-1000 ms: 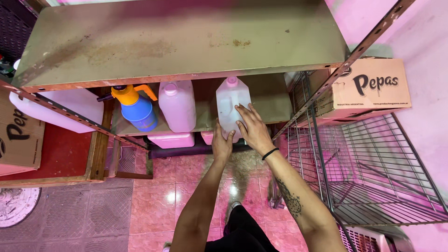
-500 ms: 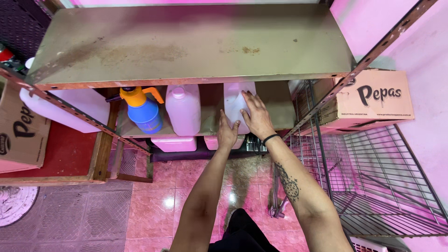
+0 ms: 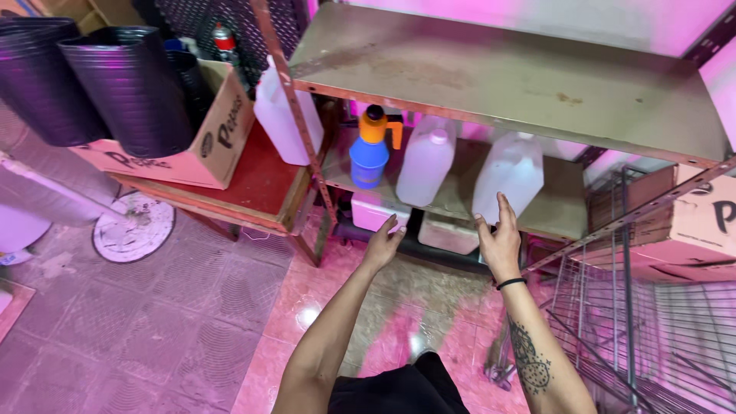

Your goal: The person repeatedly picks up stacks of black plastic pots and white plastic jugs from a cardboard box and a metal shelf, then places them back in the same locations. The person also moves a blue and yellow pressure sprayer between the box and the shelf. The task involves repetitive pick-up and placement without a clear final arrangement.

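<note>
Two white plastic jugs stand on the lower metal shelf [image 3: 552,211]: one in the middle [image 3: 424,162] and one to its right [image 3: 510,175]. My right hand [image 3: 498,241] is raised with fingers apart just in front of the right jug, its fingertips at the jug's base. My left hand [image 3: 383,244] is open and empty below the shelf edge, near the middle jug. A blue spray bottle with an orange top [image 3: 369,151] stands left of the jugs.
The top shelf [image 3: 498,73] overhangs the jugs. White containers [image 3: 376,211] sit under the lower shelf. A large white jug [image 3: 280,115], a cardboard box [image 3: 207,142] and stacked black pots [image 3: 126,84] are at left. A wire rack [image 3: 652,322] stands at right.
Both hands have come off the right jug and drawn back toward me, now apart and open. The view has swung left, showing the pots and box.
</note>
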